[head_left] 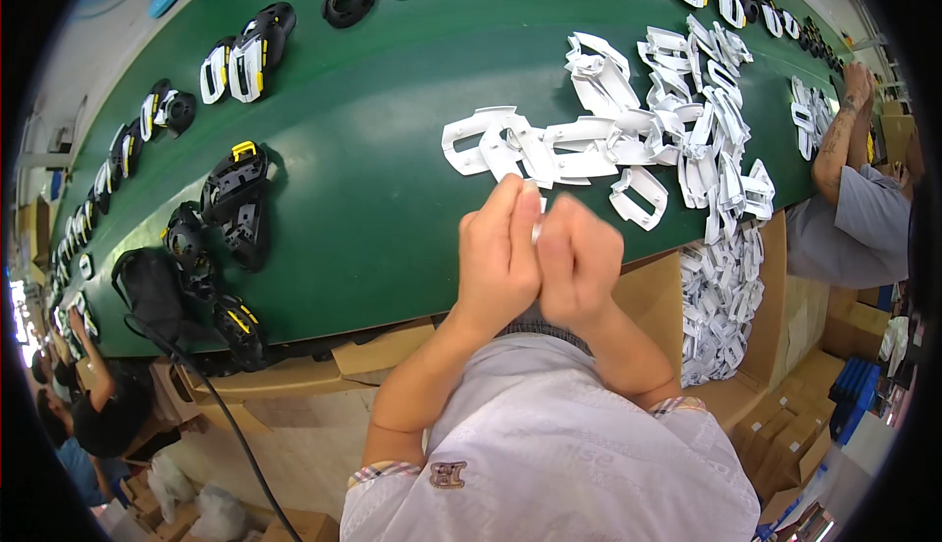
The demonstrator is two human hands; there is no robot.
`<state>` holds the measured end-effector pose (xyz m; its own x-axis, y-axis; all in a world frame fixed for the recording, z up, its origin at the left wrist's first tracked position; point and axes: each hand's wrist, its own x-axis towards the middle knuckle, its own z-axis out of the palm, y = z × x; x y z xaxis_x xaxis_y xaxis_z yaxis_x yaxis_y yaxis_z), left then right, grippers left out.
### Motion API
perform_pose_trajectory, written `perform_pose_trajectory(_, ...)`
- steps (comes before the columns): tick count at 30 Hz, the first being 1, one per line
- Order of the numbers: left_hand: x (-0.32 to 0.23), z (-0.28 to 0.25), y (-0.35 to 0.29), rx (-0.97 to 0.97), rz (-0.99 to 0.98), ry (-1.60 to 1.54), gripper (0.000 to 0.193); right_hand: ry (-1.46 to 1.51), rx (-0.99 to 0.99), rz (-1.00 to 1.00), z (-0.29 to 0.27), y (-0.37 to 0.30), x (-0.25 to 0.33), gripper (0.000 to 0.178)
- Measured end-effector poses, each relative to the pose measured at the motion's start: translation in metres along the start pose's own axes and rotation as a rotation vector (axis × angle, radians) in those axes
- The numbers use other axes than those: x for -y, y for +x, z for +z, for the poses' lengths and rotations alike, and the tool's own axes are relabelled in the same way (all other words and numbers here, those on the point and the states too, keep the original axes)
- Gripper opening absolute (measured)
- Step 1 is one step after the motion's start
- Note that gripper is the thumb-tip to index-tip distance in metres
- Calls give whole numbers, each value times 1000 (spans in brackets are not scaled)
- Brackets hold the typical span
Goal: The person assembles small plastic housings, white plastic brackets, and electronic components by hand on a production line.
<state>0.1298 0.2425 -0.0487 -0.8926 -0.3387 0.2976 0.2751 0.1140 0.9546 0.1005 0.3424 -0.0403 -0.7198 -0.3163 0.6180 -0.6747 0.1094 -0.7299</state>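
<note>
My left hand [498,259] and my right hand [581,259] meet in front of my chest at the table's near edge. Both are closed, with fingers curled and thumbs close together. A sliver of something white [537,232] shows between them; the fingers hide the rest of it. The right hand is somewhat smeared by motion. Just beyond the fingertips lie white plastic frame-shaped parts [581,150], joining a large heap of the same parts [721,125]. One single white frame [640,199] rests to the right of my hands.
Black shell parts with yellow clips [235,184] lie at the left beside a black pouch [147,292] with a cable. A cardboard box [775,307] at right holds many white frames. Finished-looking shells line the green table's [373,140] far edge. Co-workers sit at both sides.
</note>
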Motion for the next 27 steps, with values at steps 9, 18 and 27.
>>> perform_pose_trajectory(9,-15,7,-5,1,49,15,25,396,-138,177,0,-11,-4,28)
perform_pose_trajectory(18,11,8,3,-97,654,260,19,505,-179,568,8,-13,-8,29)
perform_pose_trajectory(27,-10,-18,60,78,64,199,22,667,-249,524,-7,-8,-15,20)
